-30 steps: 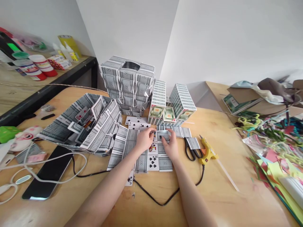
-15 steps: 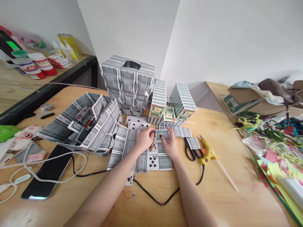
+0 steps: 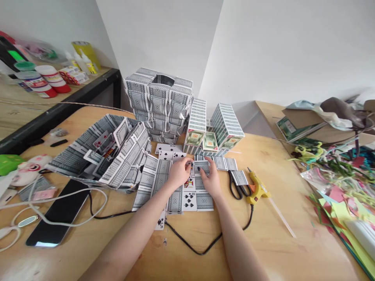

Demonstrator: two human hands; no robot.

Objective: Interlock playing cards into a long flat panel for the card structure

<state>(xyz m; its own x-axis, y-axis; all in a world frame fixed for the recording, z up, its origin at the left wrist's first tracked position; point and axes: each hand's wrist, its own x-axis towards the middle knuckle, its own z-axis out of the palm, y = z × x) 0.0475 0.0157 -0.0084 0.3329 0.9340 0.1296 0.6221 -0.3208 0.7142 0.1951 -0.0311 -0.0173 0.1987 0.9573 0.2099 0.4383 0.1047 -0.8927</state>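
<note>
My left hand (image 3: 179,171) is curled, thumb and fingers pinched at the upper end of a column of face-up playing cards. That column shows a jack (image 3: 189,183) and a ten of spades (image 3: 190,201); the card at my left fingertips is mostly hidden. My right hand (image 3: 211,177) has its thumb and forefinger apart, touching a face-down playing card (image 3: 201,167) beside that column. Below it lies another face-down card (image 3: 204,200). More face-down cards (image 3: 160,175) form a flat patch at the left, partly under my left forearm.
A basket made of cards (image 3: 125,164) holds loose cards. Behind stand a card-built block (image 3: 159,99) and stacked card boxes (image 3: 195,117). Scissors (image 3: 236,190) and a yellow glue gun (image 3: 258,187) with its black cord lie right. A phone (image 3: 58,214) lies left; paper scraps (image 3: 336,207) cover the right edge.
</note>
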